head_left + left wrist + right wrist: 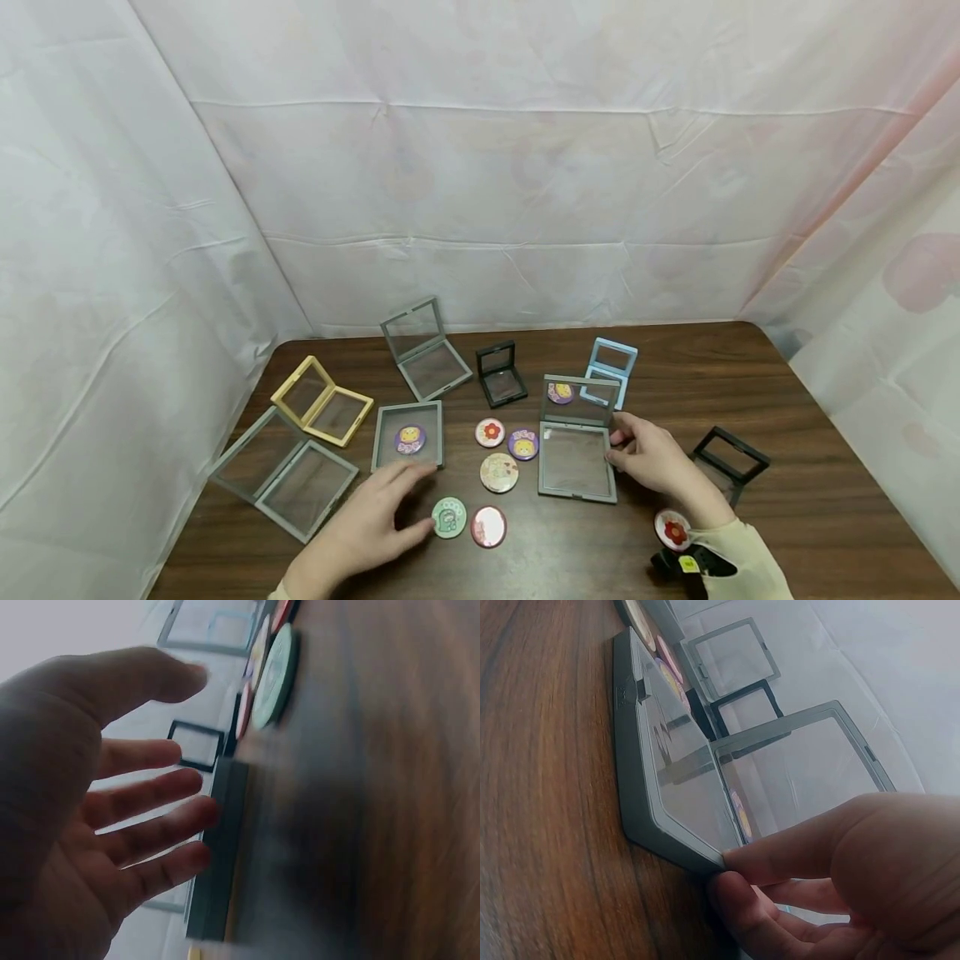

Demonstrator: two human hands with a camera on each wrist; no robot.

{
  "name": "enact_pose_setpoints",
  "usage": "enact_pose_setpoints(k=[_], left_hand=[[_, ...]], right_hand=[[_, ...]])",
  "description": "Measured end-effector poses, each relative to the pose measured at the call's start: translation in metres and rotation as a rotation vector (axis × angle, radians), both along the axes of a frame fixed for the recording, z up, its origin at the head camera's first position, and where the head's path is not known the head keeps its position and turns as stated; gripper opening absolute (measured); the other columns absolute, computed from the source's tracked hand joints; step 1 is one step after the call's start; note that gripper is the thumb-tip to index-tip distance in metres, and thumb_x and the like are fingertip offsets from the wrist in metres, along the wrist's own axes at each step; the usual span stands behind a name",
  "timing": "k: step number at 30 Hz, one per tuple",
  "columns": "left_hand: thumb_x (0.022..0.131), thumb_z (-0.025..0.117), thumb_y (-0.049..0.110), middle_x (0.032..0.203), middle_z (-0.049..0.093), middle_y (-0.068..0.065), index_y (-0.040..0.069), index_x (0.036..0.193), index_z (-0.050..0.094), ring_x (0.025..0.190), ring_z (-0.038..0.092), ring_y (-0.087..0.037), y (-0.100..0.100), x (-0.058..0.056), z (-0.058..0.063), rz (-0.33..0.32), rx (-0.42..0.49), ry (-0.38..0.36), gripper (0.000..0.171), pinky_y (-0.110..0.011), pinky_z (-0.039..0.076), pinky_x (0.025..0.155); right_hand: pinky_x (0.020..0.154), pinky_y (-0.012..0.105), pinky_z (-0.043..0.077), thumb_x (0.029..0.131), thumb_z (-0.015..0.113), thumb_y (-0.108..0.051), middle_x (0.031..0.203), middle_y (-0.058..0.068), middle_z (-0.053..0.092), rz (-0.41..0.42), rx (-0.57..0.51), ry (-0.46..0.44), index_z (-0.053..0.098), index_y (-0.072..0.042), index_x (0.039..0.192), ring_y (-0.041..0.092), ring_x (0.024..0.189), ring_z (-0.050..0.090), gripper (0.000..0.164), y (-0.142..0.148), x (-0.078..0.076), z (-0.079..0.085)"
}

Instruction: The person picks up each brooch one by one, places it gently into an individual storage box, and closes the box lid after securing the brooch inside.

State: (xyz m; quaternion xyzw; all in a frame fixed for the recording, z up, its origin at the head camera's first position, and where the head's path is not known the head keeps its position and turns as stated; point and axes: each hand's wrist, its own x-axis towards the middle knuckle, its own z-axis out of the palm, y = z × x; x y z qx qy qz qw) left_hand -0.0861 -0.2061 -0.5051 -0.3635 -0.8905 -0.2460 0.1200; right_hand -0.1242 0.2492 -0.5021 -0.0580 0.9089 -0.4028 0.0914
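White cloth walls surround a dark wooden desk (787, 400). At near left, the left hand (367, 525) hovers, grip spread, beside a round green pin badge (449, 517). To the right, the right hand (656, 458) pinches the near right corner of an open grey square display case (576, 462) lying mid-desk.

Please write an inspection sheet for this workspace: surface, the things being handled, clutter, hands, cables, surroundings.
Surface: dark wooden table.
Things in hand: open grey display case, its right edge touched by the right hand; green badge beside the left hand, and a closed grey case holding a badge just beyond its fingertips.
Clutter: yellow case, blue case, two black cases, more grey cases, loose badges.
Hands: left spread open, holding nothing; right pinching the case corner.
Cables: nothing seen.
Surroundings: white sheeting on three sides.
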Motion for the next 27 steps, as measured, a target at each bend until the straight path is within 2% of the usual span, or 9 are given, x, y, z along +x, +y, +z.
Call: enact_pose_setpoints(k=[3, 6, 19, 27], left_hand=[[0.082, 0.096, 0.032, 0.143, 0.068, -0.005, 0.006, 0.144, 0.067, 0.127, 0.068, -0.023, 0.006, 0.005, 0.000, -0.013, -0.076, -0.029, 0.073, -0.048, 0.058, 0.100], [0.080, 0.097, 0.034, 0.146, 0.067, -0.006, 0.005, 0.145, 0.067, 0.130, 0.066, -0.024, 0.009, 0.006, -0.002, -0.026, -0.098, -0.043, 0.077, -0.048, 0.057, 0.104], [0.077, 0.100, 0.038, 0.142, 0.066, -0.003, 0.008, 0.147, 0.067, 0.119, 0.061, -0.014, 0.021, 0.010, -0.010, -0.047, -0.123, -0.033, 0.082, -0.039, 0.058, 0.098], [0.080, 0.099, 0.033, 0.132, 0.064, -0.002, 0.007, 0.135, 0.073, 0.113, 0.060, -0.016, 0.023, 0.009, -0.005, -0.048, -0.139, -0.047, 0.066, -0.039, 0.057, 0.094]], right_hand=[[0.066, 0.028, 0.055, 0.095, 0.079, -0.004, 0.107, 0.007, 0.071, 0.003, -0.012, -0.004, 0.051, 0.017, 0.148, 0.013, 0.078, 0.069, 0.063, 0.000, 0.000, 0.000], [0.065, 0.028, 0.056, 0.096, 0.079, -0.003, 0.108, 0.007, 0.070, 0.014, -0.030, -0.010, 0.050, 0.017, 0.148, 0.014, 0.078, 0.069, 0.063, 0.002, 0.000, 0.000], [0.066, 0.029, 0.055, 0.099, 0.077, -0.007, 0.108, 0.007, 0.071, 0.044, -0.035, -0.023, 0.049, 0.016, 0.150, 0.015, 0.077, 0.068, 0.063, 0.005, 0.000, 0.000], [0.066, 0.029, 0.055, 0.099, 0.078, -0.007, 0.108, 0.007, 0.070, 0.045, -0.042, -0.023, 0.048, 0.016, 0.150, 0.016, 0.077, 0.069, 0.063, 0.006, 0.001, 0.001]])
